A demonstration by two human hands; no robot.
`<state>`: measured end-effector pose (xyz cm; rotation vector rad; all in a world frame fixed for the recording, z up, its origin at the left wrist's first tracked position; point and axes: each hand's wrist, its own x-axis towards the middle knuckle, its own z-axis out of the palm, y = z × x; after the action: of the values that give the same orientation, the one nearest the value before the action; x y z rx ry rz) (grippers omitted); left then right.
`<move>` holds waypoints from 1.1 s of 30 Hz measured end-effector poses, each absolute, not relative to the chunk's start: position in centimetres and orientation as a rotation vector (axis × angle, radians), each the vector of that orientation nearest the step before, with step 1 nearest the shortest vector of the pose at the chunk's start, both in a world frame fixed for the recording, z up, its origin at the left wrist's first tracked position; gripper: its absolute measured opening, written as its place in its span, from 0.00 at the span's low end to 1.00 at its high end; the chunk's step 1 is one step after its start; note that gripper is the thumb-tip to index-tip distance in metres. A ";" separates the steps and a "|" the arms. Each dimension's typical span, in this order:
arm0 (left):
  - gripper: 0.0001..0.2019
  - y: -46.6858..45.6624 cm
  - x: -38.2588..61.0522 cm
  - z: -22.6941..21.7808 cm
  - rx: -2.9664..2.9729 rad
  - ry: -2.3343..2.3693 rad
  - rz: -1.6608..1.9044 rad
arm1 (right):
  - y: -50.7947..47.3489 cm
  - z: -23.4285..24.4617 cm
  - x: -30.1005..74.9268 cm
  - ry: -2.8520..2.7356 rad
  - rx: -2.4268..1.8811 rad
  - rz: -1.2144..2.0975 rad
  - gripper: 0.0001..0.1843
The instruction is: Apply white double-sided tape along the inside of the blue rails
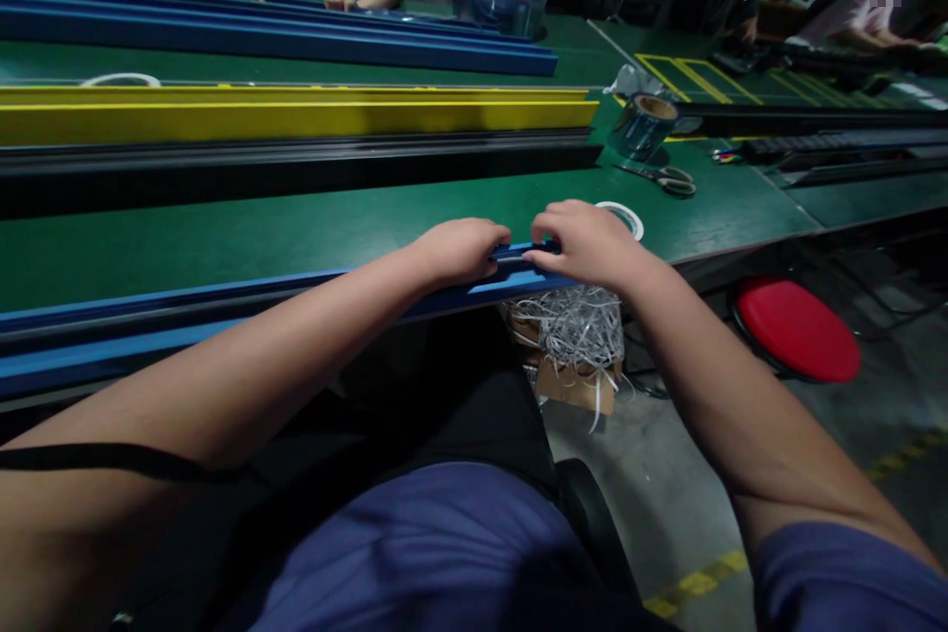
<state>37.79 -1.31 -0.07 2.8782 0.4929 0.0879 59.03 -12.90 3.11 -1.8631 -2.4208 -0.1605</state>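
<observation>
A long blue channel profile [170, 344] lies along the front edge of the green table, with a thin dark strip [513, 260] visible in its groove. My left hand [463, 252] is closed over the profile near its right part, its fingertips partly hidden. A short gap to the right, my right hand [585, 242] has curled fingers and grips at the groove, thumb on the near side and index finger on the far side. What lies between those fingers is hard to make out. A white tape ring [623, 220] lies just behind my right hand.
Yellow profiles [296, 118], black profiles [296, 168] and more blue profiles [281, 35] lie across the table [244, 242]. Scissors [671, 180] and a film roll [643, 126] stand right. Below are a box of shredded strips [582, 331] and a red stool [800, 328]. A co-worker sits opposite.
</observation>
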 end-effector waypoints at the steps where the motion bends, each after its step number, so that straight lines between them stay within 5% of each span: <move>1: 0.15 -1.3 37.8 -0.1 2.877 0.502 0.090 | -12.2 3.3 57.9 -2.515 -1.863 -0.190 0.14; 15: 0.15 -1.8 37.3 -0.3 3.026 0.484 0.108 | -9.7 3.3 58.6 -2.934 -1.952 -0.030 0.12; 23: 0.18 -3.0 38.5 0.9 3.169 0.523 -0.018 | -11.7 3.8 62.6 -2.602 -2.464 -0.023 0.15; 33: 0.21 -4.4 42.5 1.1 3.179 0.530 0.097 | -12.5 3.9 60.4 -2.082 -2.496 0.154 0.19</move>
<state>42.52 -4.37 1.06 3.1792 0.5302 0.0972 60.39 -12.49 3.90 -2.4963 -2.0817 0.1539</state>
